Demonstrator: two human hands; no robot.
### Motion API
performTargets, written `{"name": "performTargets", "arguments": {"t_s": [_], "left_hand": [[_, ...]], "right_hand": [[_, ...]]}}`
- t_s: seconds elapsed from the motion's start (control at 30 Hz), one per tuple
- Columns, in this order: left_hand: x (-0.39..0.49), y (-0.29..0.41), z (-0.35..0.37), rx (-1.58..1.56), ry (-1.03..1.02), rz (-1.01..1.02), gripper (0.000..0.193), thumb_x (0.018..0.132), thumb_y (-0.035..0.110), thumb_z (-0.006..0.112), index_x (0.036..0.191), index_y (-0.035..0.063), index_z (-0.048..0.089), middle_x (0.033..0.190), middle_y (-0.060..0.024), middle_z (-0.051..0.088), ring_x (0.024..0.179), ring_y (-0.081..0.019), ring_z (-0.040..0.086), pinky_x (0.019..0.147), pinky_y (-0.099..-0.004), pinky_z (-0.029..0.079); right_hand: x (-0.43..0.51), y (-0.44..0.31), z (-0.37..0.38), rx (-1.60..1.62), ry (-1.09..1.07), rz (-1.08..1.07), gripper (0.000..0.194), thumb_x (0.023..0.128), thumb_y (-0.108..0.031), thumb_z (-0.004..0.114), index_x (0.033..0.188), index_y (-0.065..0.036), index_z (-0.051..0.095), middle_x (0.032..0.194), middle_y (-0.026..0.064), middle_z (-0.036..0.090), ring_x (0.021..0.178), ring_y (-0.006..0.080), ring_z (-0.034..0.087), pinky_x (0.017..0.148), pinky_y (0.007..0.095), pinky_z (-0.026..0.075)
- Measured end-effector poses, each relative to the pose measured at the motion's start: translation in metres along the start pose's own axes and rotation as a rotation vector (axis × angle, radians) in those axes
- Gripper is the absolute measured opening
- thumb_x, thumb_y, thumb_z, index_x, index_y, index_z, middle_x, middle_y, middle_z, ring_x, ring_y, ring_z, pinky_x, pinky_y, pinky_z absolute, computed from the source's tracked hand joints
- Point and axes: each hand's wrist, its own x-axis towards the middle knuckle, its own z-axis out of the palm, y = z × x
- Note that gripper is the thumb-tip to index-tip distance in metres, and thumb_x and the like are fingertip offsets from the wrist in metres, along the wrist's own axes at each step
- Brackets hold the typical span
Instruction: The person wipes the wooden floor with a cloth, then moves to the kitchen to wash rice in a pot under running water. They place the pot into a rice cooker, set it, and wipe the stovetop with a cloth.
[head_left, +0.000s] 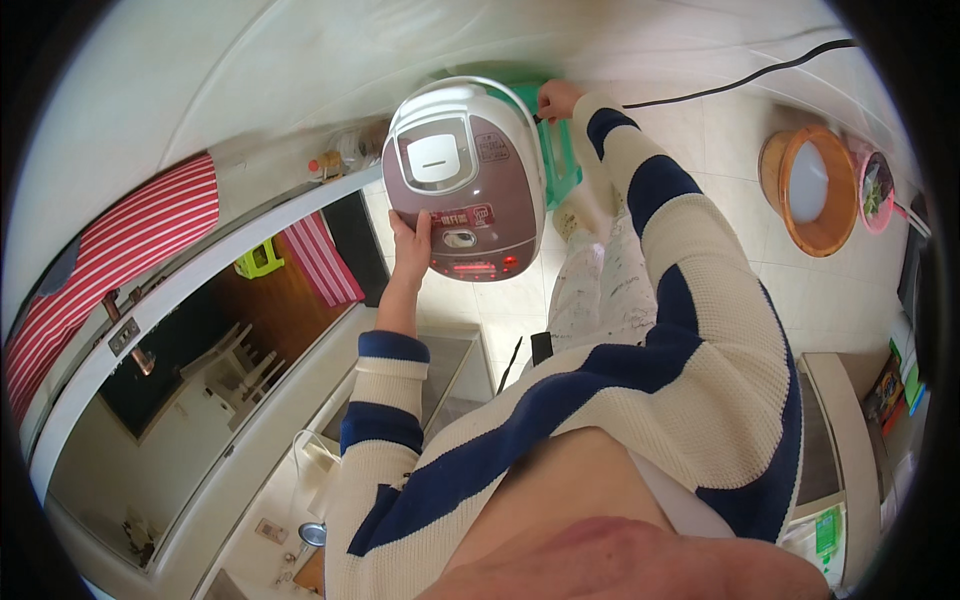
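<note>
A rice cooker (495, 180) with a brownish-mauve lid, white rim and raised handle stands on a green plastic stool (562, 161). Red lights glow on its front panel. My left hand (411, 244) rests against the cooker's left front edge, thumb and finger on the lid. At the cooker's right rear side is my right hand (559, 101), its fingers closed around a small black plug end. A black cord (739, 82) runs from behind my right wrist to the upper right. Whether the plug sits in the cooker cannot be told.
To the right stand an orange-brown tub (795, 217) and a pink basket (876, 191) on the tiled floor. A sliding door frame (217, 289) runs along the left, with a red striped cloth (127, 262) beside it. Bottles (330, 163) stand near the wall.
</note>
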Motion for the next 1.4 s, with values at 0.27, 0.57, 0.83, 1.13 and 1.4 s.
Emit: {"name": "performTargets", "arguments": {"t_s": [0.27, 0.57, 0.83, 1.13, 1.4], "left_hand": [[0.003, -0.005, 0.01, 0.024, 0.162, 0.108, 0.081, 0.089, 0.033, 0.064, 0.14, -0.0133, 0.021, 0.126, -0.0347, 0.049, 0.119, -0.0432, 0.05, 0.101, -0.0428, 0.041], [-0.047, 0.01, 0.024, 0.053, 0.384, -0.024, 0.088, 0.086, 0.044, 0.065, 0.146, -0.0021, 0.02, 0.141, -0.0302, 0.034, 0.129, -0.0431, 0.039, 0.105, -0.0441, 0.037], [-0.183, -0.095, 0.031, 0.093, 0.305, -0.197, 0.076, 0.085, 0.041, 0.067, 0.141, 0.0001, 0.036, 0.135, -0.0249, 0.048, 0.125, -0.0395, 0.046, 0.104, -0.0425, 0.039], [-0.39, -0.153, 0.133, -0.089, 0.112, -0.592, 0.065, 0.084, 0.043, 0.067, 0.136, 0.0092, 0.047, 0.12, -0.0246, 0.061, 0.107, -0.0357, 0.062, 0.09, -0.0412, 0.05], [-0.429, -0.171, 0.165, -0.386, 0.043, -0.534, 0.053, 0.086, 0.039, 0.065, 0.128, 0.0081, 0.056, 0.113, -0.0214, 0.065, 0.107, -0.0326, 0.062, 0.09, -0.0378, 0.05]], "right_hand": [[-0.111, -0.03, 0.075, -0.03, 0.73, -0.095, 0.019, 0.085, -0.01, 0.054, 0.099, -0.006, 0.067, 0.1, 0.0178, 0.065, 0.1, 0.0356, 0.058, 0.087, 0.0461, 0.045], [-0.283, -0.053, 0.133, 0.027, -0.322, -0.093, 0.044, 0.087, -0.012, 0.057, 0.129, -0.007, 0.046, 0.092, 0.0164, 0.066, 0.085, 0.0356, 0.063, 0.076, 0.044, 0.049], [-0.268, -0.112, 0.102, -0.12, -0.384, -0.249, 0.043, 0.087, -0.012, 0.052, 0.128, -0.005, 0.045, 0.09, 0.0199, 0.064, 0.085, 0.0367, 0.062, 0.072, 0.0463, 0.049], [-0.253, -0.148, 0.102, -0.266, -0.435, -0.421, 0.068, 0.087, -0.015, 0.054, 0.147, -0.008, 0.023, 0.107, 0.0241, 0.06, 0.092, 0.0395, 0.061, 0.08, 0.0467, 0.049], [-0.24, -0.165, 0.118, -0.698, -0.385, -0.359, 0.079, 0.082, -0.008, 0.051, 0.151, -0.01, 0.012, 0.098, 0.0219, 0.062, 0.081, 0.0366, 0.065, 0.072, 0.0458, 0.052]]}}
